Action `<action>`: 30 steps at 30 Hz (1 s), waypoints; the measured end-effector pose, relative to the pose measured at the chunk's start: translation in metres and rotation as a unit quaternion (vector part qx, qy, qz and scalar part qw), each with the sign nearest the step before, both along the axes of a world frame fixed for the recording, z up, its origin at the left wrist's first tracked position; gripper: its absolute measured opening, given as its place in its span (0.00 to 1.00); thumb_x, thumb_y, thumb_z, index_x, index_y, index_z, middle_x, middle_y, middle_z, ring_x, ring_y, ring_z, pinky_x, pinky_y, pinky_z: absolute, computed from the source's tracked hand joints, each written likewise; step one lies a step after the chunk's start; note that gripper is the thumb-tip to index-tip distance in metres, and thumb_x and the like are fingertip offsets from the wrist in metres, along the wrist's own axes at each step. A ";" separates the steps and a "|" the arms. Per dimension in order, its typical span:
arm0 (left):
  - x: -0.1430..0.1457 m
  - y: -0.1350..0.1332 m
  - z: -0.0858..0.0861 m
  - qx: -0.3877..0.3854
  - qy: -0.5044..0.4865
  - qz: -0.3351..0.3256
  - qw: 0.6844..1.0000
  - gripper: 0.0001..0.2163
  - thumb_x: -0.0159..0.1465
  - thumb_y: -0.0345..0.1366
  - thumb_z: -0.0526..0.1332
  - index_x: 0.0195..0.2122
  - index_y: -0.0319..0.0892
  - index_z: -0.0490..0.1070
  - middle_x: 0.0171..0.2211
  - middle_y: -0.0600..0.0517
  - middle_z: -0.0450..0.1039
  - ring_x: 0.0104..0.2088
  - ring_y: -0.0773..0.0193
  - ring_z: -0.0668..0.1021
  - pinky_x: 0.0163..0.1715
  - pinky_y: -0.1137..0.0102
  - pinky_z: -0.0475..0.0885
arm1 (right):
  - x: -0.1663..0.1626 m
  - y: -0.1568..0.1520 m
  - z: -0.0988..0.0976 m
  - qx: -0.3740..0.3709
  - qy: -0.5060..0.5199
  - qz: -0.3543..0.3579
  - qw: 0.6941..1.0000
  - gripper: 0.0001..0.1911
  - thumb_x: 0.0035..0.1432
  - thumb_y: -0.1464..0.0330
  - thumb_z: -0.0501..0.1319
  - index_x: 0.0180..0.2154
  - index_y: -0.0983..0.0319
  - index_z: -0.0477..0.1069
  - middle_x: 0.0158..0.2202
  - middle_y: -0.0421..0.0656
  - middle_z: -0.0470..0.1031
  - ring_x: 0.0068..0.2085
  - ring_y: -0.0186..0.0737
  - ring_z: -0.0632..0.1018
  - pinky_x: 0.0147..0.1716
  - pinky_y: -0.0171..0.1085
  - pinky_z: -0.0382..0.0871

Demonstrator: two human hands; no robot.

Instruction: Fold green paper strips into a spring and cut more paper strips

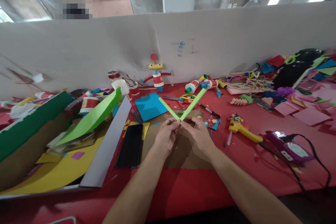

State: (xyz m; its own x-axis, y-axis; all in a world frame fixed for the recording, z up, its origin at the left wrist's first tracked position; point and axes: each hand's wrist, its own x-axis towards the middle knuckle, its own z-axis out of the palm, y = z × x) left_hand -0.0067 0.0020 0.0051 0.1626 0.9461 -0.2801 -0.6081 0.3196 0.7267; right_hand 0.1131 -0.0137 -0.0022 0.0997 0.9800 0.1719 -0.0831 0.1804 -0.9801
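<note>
Two light green paper strips [193,105] meet in a V, their lower ends pinched between the fingertips of both hands. My left hand [168,133] is closed on the joined ends from the left. From the right, my right hand [196,131] grips the same corner with thumb and finger. Both hands hover over a brown cardboard sheet [183,155]. Just behind the strips lies a small green folded paper spring [180,112]. A blue paper sheet [150,106] lies to the left, and scissors [172,98] rest beyond the hands.
Left stands an open box [112,143] of coloured paper, beside a black phone [130,146]. A yellow glue gun [245,133] and a purple power strip [288,148] with black cords lie right. A paper-cup robot figure [158,78] stands at the back wall; paper scraps [311,113] cover the far right.
</note>
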 end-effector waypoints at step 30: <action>0.002 -0.011 0.014 0.104 0.169 -0.001 0.980 0.10 0.44 0.35 0.70 0.23 0.36 0.73 0.22 0.50 0.74 0.24 0.66 0.76 0.33 0.69 0.72 | 0.010 0.001 0.003 0.015 -0.104 -0.005 0.994 0.10 0.51 0.61 0.60 0.25 0.60 0.74 0.23 0.39 0.72 0.27 0.37 0.70 0.28 0.35 0.61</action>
